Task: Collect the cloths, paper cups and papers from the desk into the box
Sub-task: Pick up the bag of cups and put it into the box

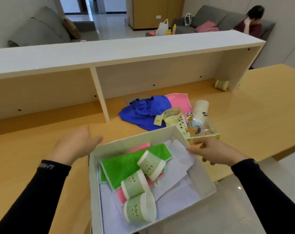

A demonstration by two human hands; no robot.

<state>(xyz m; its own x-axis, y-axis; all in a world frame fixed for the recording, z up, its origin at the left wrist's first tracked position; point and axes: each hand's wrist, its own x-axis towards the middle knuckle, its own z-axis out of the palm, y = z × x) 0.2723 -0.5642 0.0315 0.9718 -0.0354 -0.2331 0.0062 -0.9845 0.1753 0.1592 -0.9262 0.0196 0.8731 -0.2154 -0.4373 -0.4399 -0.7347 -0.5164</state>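
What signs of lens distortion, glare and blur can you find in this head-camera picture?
Head view: the white shelf bows in a curve, as a wide-angle lens gives; glare shines on the desk at the right and on the far floor; the left hand is smeared with blur, while the cups in the box look fairly sharp.

Tabletop (244, 107): pale wood-look laminate, showing a soft sheen. Box (135, 144): matt white board. Green cloth (129, 164), blue cloth (143, 114): looking fuzzy. Cups (140, 208): appearing matt paper.

Bare hands, long black sleeves (42, 191), grey lettering on left cuff
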